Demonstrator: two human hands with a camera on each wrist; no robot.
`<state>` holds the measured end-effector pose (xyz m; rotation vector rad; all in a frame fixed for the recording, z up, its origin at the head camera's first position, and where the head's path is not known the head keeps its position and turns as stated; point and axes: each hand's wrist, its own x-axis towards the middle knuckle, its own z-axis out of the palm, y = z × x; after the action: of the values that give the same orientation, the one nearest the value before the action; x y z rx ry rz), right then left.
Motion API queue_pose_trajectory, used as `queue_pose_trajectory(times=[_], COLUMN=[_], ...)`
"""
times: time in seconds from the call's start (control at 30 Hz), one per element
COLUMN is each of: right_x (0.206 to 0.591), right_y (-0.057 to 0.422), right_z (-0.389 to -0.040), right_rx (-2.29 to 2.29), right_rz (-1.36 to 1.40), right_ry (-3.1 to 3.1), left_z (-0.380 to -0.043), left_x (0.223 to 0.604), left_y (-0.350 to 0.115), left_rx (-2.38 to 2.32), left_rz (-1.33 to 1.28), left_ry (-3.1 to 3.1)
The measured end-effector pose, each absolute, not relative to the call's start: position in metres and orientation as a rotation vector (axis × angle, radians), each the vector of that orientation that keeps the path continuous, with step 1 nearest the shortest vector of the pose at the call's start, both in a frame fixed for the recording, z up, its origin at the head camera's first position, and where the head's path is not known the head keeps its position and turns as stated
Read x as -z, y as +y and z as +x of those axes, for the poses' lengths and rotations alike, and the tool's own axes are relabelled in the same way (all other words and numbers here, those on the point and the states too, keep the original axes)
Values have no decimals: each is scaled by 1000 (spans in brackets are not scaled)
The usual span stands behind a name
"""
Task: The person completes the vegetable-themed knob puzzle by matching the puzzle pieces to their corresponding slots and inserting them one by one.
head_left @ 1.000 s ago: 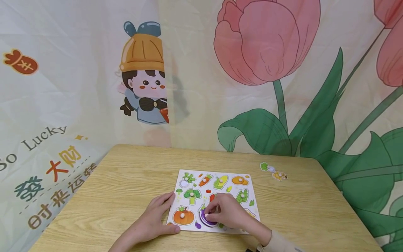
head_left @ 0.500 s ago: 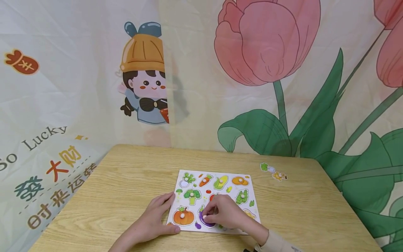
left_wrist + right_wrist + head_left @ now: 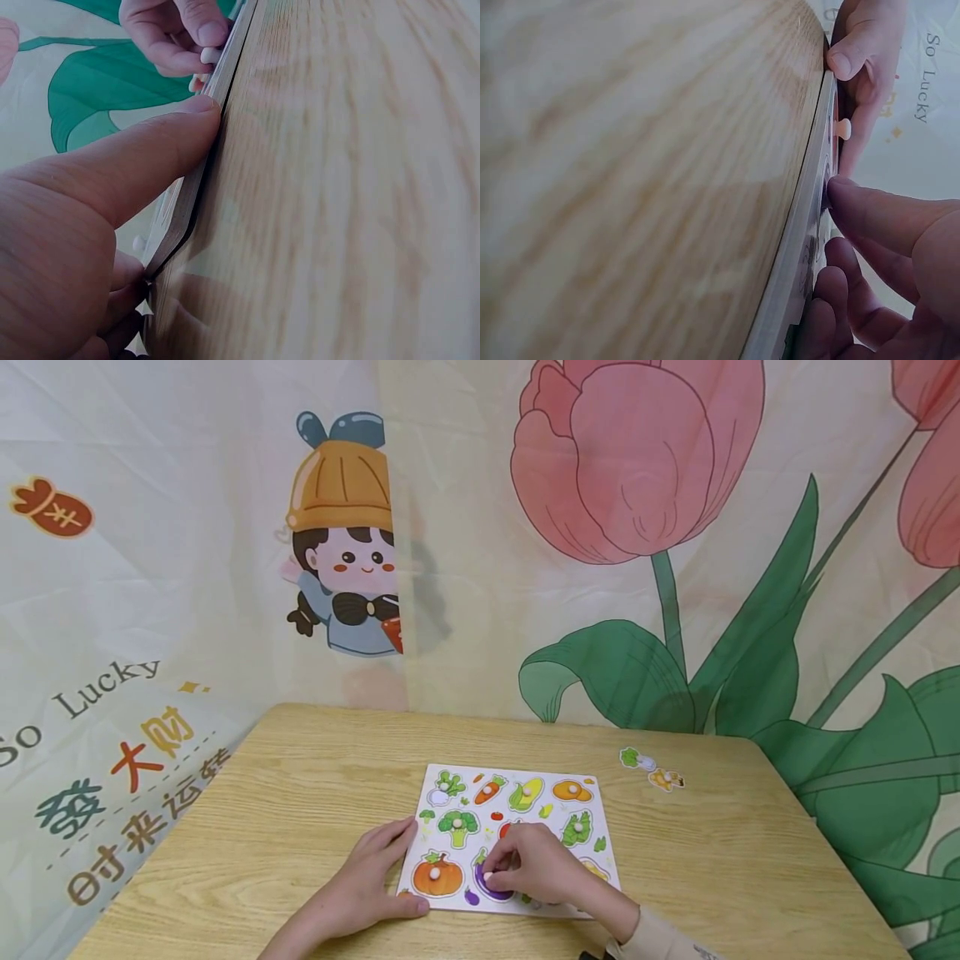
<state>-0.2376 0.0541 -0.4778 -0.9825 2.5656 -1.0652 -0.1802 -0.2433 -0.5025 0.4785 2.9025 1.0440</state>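
Observation:
A white vegetable puzzle board (image 3: 480,852) lies on the wooden table. My left hand (image 3: 367,877) rests at its near left corner, the thumb along the front edge and the fingers against the left edge. The thumb (image 3: 161,142) lies straight on the rim in the left wrist view. Over the board's front middle, my right hand (image 3: 540,864) pinches the small pale knob (image 3: 489,877) of a purple eggplant piece (image 3: 483,891). That piece lies flat within its outline, partly covered by the fingers. A pumpkin piece (image 3: 438,877) sits between the two hands.
Two loose pieces lie beyond the board's right far corner: a green-and-white leafy vegetable (image 3: 637,758) and an orange-brown one (image 3: 667,778). Broccoli (image 3: 457,828), carrot (image 3: 491,790) and corn (image 3: 527,793) pieces sit in the board. A printed cloth (image 3: 465,568) hangs behind the table (image 3: 262,827).
The eggplant piece, raised and shifted slightly right a second ago, has dropped flat into its outline with the right hand. The left hand and board have stayed put.

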Motion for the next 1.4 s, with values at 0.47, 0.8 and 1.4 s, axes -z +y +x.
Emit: queue_pose_trajectory(times=[0.47, 0.8, 1.4], right_x=[476, 475, 466], right_y=[53, 54, 69], right_z=[-242, -244, -247], right_rx=[1014, 1001, 985], right_rz=[-980, -1019, -1034], right_ry=[2552, 2550, 2500], left_z=[-181, -181, -180], left_x=[502, 500, 502], left_y=[-243, -242, -242], left_rx=[-1035, -1045, -1044], left_rz=[460, 466, 460], left_ry=[2903, 2897, 2901])
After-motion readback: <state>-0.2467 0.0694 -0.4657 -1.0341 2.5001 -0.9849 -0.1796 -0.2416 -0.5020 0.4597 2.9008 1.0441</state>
